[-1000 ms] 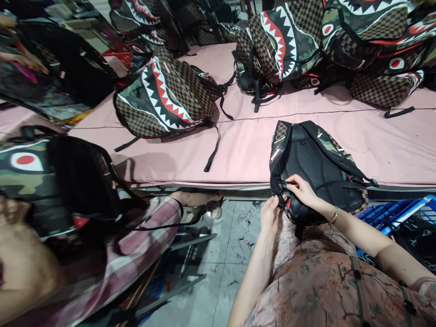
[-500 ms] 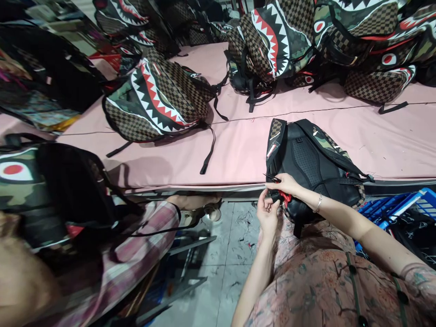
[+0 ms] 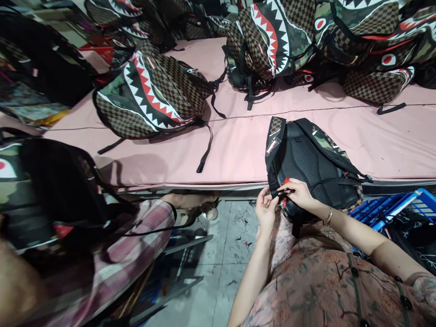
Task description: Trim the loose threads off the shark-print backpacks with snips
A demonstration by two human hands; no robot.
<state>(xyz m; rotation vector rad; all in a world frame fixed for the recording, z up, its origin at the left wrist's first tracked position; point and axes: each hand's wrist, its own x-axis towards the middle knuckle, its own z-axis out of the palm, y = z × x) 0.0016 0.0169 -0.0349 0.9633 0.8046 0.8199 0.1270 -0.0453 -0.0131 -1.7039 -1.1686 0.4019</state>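
Note:
A black-backed backpack [image 3: 295, 156] with checkered and camouflage shoulder straps lies at the table's front edge, its lower end over my lap. My left hand [image 3: 266, 210] is closed at its lower left corner, pinching a black strap [image 3: 273, 190] between thumb and fingers. Just to the right, my right hand [image 3: 301, 193] is closed round small thread snips [image 3: 288, 191], with their dark blades pointing left toward the pinched strap. Something red shows beside the right fingers; its exact shape is partly hidden.
The pink-covered table [image 3: 238, 150] bears a shark-mouth backpack [image 3: 153, 100] at left and piled backpacks [image 3: 272, 41] at the back. A co-worker's plaid-clothed leg [image 3: 143, 236] and another backpack [image 3: 64, 181] are at left. A blue basket [image 3: 405, 206] stands at right. Thread scraps litter the floor [image 3: 225, 272].
My right hand has moved down and right, bringing the snips from above the left fingers to beside them. The left hand now pinches the strap more closely. The view has shifted slightly.

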